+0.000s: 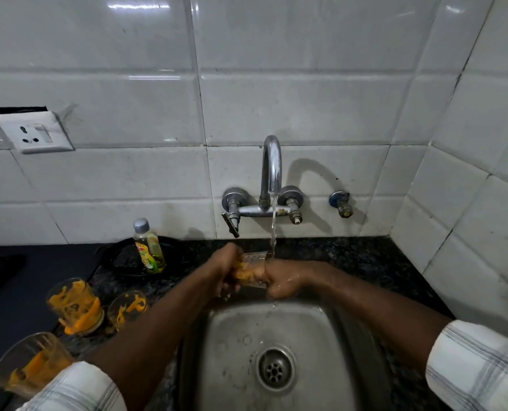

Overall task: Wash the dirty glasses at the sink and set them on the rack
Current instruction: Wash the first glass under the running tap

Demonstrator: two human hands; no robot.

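Sideways, glass (251, 271) in left grip (223, 269)

We see orange smears inside the clear glass (251, 271) at the tap (272, 164) and in the three clear glasses (75, 305) on the black speckled surface (365, 256). The bottle (149, 247) has a grey cap and a yellow-green label. Tiles (128, 179) are glossy white, the sink (235, 336) dull silver, the sleeves (478, 366) white with grey checks.

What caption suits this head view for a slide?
Left hand and right hand hold a smeared glass under the running tap; three dirty glasses wait beside the sink.
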